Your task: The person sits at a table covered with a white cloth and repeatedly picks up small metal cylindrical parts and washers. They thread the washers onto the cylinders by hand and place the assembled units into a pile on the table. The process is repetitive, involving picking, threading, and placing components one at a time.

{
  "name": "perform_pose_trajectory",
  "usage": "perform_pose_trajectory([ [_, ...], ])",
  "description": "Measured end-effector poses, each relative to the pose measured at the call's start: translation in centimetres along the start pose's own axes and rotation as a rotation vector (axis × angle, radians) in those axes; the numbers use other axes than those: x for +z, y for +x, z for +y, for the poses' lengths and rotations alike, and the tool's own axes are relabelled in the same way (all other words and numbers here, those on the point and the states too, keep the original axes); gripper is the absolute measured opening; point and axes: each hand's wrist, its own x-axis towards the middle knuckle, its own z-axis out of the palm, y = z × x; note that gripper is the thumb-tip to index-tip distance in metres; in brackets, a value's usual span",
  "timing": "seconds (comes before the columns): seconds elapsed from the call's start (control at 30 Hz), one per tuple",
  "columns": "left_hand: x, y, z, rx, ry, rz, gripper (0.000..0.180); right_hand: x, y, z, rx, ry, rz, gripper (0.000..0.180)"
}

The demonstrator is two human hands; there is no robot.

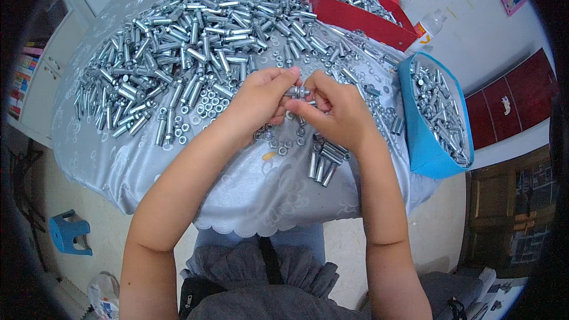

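Silver metal bolt with a sleeve (298, 91) sits pinched between both hands above the middle of the round table, lying roughly level. The left hand (259, 102) grips its left end with thumb and fingertips curled closed around it, and the right hand (329, 112) clamps the right end the same way, so the two sets of fingertips nearly meet over the part. Just below the hands, small silver nuts and washers (208, 105) lie scattered on the pale grey patterned tablecloth (237, 189), and a short row of finished silver sleeved bolts (325, 161) rests beside the right wrist. A large heap of silver metal sleeves and bolts (195, 35) spreads across the far and left parts of the table. To the right, touching the table edge, stands a blue fabric-sided bin (422, 136) filled with more silver parts. At the far side sits a red cardboard box (361, 0) that also holds metal pieces, with a clear plastic bottle (428, 28) near its right corner. A small blue plastic stool (68, 232) stands on the floor at lower left.
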Motion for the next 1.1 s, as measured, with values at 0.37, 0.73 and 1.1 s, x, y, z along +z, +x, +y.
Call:
perform_pose_trajectory([
  [0.37,-0.1,-0.5,0.4,0.095,0.027,-0.035,0.023,1.6,0.1,0.4,0.080,0.313,0.022,0.032],
  [0.73,0.3,-0.3,-1.0,0.711,0.497,0.282,0.022,1.2,0.5,-0.9,0.552,1.092,-0.199,0.040],
  [1.1,0.7,-0.3,-1.5,0.644,0.577,0.175,0.020,0.3,1.1,1.5,0.640,1.257,0.257,0.034],
])
